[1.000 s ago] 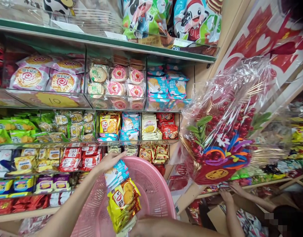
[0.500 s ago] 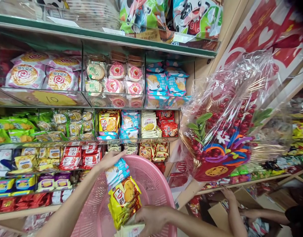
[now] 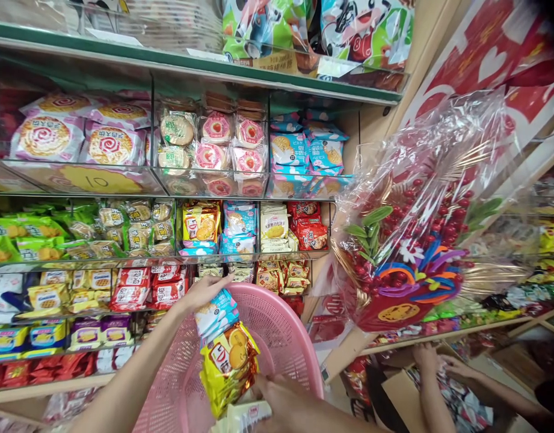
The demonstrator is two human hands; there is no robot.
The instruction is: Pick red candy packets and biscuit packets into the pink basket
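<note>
A pink perforated plastic basket (image 3: 299, 337) stands below the shelves, tilted toward me. My left hand (image 3: 207, 293) grips its far left rim, fingers bent over the edge. Just under that hand, blue biscuit packets (image 3: 217, 316) lie against the basket's inside. Below them is a stack of yellow biscuit packets (image 3: 229, 364). My right hand (image 3: 277, 400) is low in the basket, closed around cream-coloured biscuit packets (image 3: 245, 416) beside the yellow stack. Some of its fingers are hidden.
Shelf bins hold several kinds of wrapped biscuits (image 3: 200, 225). A plastic-wrapped red decoration (image 3: 403, 288) hangs at the right, close to the basket. Lower right, another person's hands (image 3: 427, 361) are at a cardboard box (image 3: 400, 394) of packets.
My right hand and the cream packets have shifted slightly to the right. My left hand stays on the rim. The other person's hands have come closer together over the box.
</note>
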